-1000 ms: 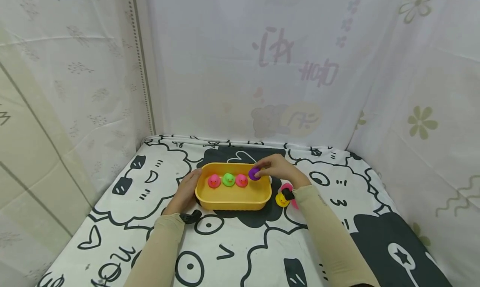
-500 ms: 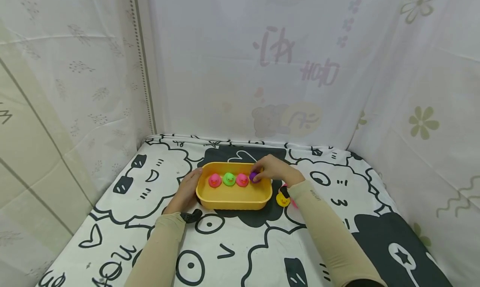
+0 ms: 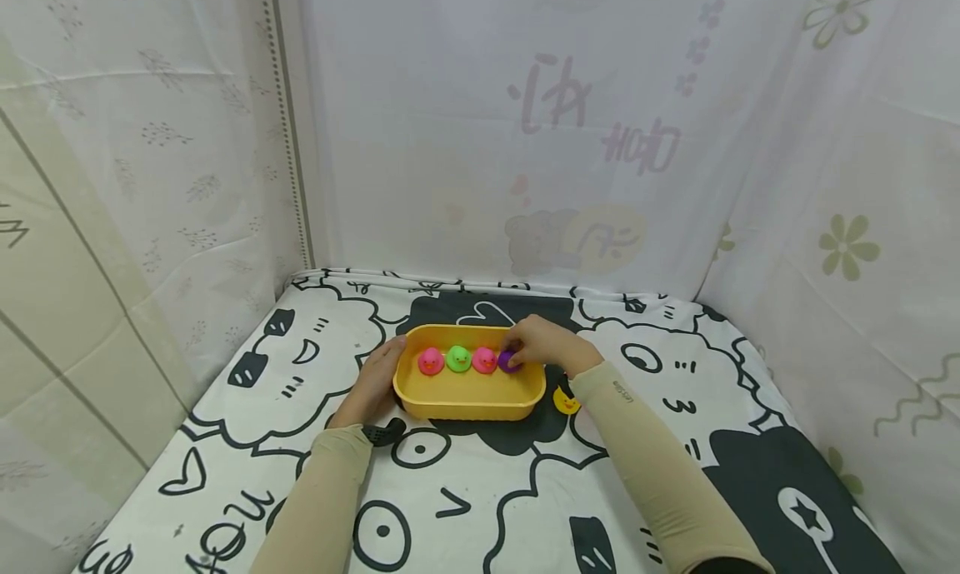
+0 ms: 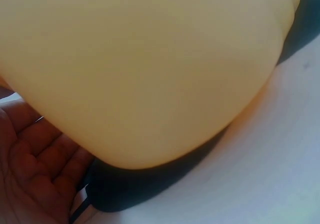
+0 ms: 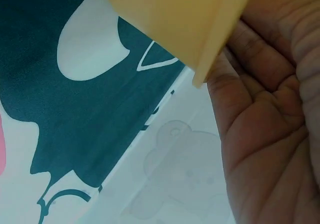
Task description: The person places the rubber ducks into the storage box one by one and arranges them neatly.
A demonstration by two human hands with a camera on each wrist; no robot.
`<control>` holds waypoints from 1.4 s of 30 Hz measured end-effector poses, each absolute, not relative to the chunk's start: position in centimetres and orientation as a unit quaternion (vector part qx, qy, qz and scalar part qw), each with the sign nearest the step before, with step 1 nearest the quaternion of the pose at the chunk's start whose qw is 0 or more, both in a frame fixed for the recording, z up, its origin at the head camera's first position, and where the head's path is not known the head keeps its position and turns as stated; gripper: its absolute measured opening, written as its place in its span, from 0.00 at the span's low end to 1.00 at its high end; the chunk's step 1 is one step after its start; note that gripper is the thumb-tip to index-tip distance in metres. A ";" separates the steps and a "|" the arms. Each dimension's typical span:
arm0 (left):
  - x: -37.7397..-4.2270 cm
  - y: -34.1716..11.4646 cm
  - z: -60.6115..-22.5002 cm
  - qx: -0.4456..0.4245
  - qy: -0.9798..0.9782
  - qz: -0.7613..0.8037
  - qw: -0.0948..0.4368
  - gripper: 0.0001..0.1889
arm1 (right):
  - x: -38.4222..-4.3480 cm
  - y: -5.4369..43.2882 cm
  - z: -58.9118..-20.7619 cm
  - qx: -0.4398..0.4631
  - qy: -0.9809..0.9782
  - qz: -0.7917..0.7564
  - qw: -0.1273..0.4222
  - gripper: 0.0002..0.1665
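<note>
A yellow tray (image 3: 468,411) holds a row of small rubber ducks: a pink duck (image 3: 431,361), a green duck (image 3: 458,359) and a second pink duck (image 3: 484,361). At the right end of the row, a purple duck (image 3: 509,361) sits low in the tray, pinched by my right hand (image 3: 551,343). That hand reaches over the tray's right rim and partly covers the duck. My left hand (image 3: 377,377) grips the tray's left end near the rim. In the left wrist view, its fingers (image 4: 47,156) lie along the outer wall. The tray wall (image 5: 175,19) hides my right fingertips in the right wrist view.
Just right of the tray, a yellow duck (image 3: 566,401) lies on the black-and-white patterned cloth (image 3: 450,507), partly behind my right forearm. Pale printed curtains (image 3: 465,141) enclose the back and sides.
My right hand has lowered the purple duck from rim height into the tray, beside the second pink duck. My right forearm now covers the pink toys beside the yellow duck. The left hand stays put.
</note>
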State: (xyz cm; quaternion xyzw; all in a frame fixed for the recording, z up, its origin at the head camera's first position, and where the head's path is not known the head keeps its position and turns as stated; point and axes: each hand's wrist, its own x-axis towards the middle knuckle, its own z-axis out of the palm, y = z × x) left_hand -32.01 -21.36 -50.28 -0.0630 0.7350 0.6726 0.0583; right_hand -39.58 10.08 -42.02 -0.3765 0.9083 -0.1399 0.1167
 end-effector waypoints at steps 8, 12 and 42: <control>-31.9 -21.3 -50.2 -0.065 0.732 0.676 0.059 0.42 | -39.5 10.0 -41.9 -0.370 0.911 -0.140 0.116 0.14; -31.8 -21.4 -50.2 -0.064 0.732 0.676 0.056 0.42 | -39.4 10.0 -41.5 -0.365 0.912 -0.151 0.114 0.15; -31.5 -21.2 -50.0 -0.062 0.747 0.660 0.051 0.42 | -38.3 11.4 -41.1 -0.351 0.907 -0.217 0.084 0.21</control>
